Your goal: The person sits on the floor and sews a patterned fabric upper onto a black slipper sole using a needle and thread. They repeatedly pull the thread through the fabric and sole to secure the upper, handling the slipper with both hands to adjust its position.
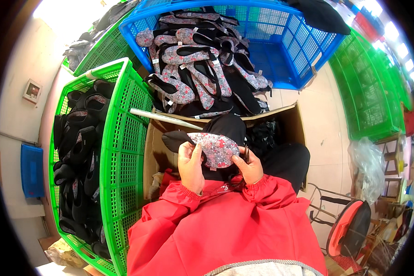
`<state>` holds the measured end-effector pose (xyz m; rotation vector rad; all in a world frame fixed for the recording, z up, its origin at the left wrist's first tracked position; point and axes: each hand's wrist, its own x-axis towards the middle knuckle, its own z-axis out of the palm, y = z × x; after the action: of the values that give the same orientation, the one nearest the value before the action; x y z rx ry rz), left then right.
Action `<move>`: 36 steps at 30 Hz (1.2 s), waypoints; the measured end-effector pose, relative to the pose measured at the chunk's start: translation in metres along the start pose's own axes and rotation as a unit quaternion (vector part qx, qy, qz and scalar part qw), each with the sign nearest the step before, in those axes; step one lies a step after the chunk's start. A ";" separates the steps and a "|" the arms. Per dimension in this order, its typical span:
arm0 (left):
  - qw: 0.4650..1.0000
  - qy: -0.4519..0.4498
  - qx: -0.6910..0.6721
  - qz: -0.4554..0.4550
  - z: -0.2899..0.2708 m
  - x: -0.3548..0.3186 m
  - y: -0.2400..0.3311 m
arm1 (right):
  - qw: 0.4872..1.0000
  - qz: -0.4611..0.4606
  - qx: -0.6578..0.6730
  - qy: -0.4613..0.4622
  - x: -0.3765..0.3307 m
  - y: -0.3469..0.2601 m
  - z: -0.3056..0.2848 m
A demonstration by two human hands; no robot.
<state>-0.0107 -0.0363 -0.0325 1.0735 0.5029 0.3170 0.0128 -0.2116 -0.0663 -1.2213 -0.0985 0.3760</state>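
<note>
Above my lap, a fabric slipper point(216, 149) with a grey and red floral print and a black end is held between both hands. My left hand point(190, 166) pinches its edge near the black end, thumb on the print. At the other end, my right hand point(248, 166) has thumb and fingers closed on the rounded tip. Something small and dark shows beside the right fingers, too small to name. A small white tag hangs from the slipper's lower edge. Below the hands is an open cardboard box point(295, 126) with black items inside, partly hidden by my knees.
A blue crate point(303, 46) ahead holds a heap of similar floral slippers point(188, 55). On the left stands a green crate point(126, 138) of black slippers point(80, 142). A pale rod point(163, 118) crosses the box. To the right are green crates point(365, 87) and a red-seated stool point(347, 227).
</note>
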 end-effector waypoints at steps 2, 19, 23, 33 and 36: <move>0.999 -0.014 0.019 0.031 0.001 -0.001 0.000 | 1.000 -0.008 0.001 -0.014 -0.002 0.002 -0.001; 0.936 -0.225 -0.187 -0.196 0.114 -0.023 -0.067 | 0.956 -0.165 -0.158 0.184 -0.042 -0.070 -0.071; 0.929 -0.166 -0.161 -0.289 0.096 -0.029 -0.061 | 0.956 -0.122 -0.232 0.129 -0.043 -0.062 -0.068; 0.870 -0.128 -0.225 -0.419 0.028 -0.026 -0.014 | 0.936 -0.035 -0.350 -0.027 -0.015 -0.074 -0.010; 0.868 -0.128 -0.207 -0.433 0.024 -0.009 -0.009 | 0.933 -0.028 -0.356 -0.042 -0.003 -0.073 -0.008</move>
<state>-0.0055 -0.0626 -0.0296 0.3814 0.5926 -0.4960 0.0291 -0.2403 -0.0011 -1.9149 -0.3666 0.3513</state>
